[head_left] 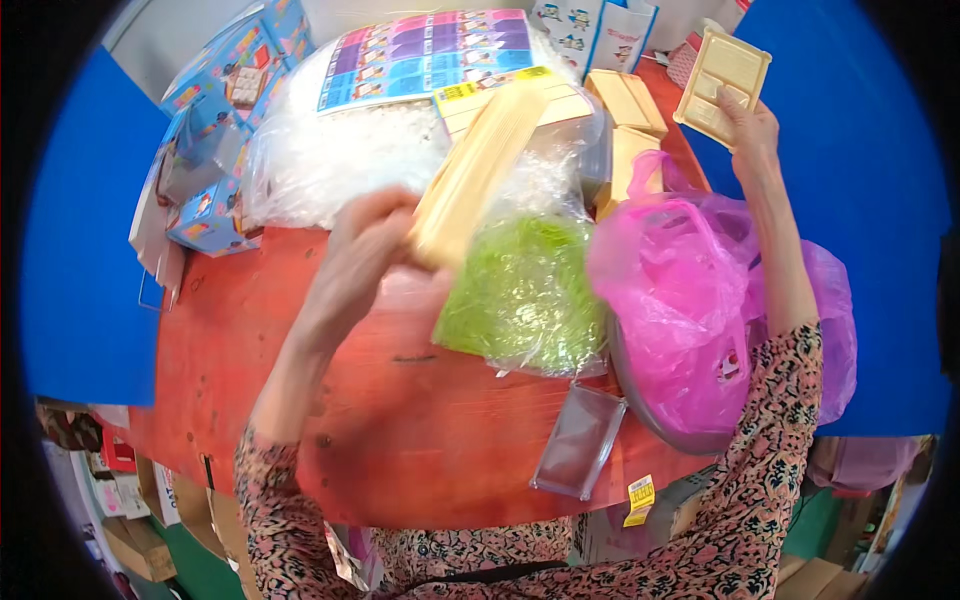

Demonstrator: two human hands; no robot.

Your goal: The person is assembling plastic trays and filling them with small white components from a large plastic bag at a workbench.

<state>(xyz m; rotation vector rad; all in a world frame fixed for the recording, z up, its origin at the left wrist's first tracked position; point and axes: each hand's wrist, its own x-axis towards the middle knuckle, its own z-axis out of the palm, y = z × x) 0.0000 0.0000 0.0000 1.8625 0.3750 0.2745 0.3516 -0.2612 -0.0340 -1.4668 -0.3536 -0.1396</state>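
My left hand (362,245), smeared a little by motion, grips one end of a long cream plastic piece (482,165), which looks like a stack of trays held on edge above the table. At the far right, my right hand (755,138) is raised and pinches a small cream compartment tray (722,75) by its lower edge. Below the left hand's stack lies a clear bag of bright green filling (530,290). A pink plastic bag (680,300) sits under my right forearm, in a grey basin (640,395). More cream trays (625,100) stand behind it.
On the red table (260,370) lies a clear plastic box (580,440) near the front edge. A big bag of white filling (360,150) with printed sheets (430,55) on top fills the back. Blue printed boxes (210,200) stand at the left, a white paper bag (610,40) behind.
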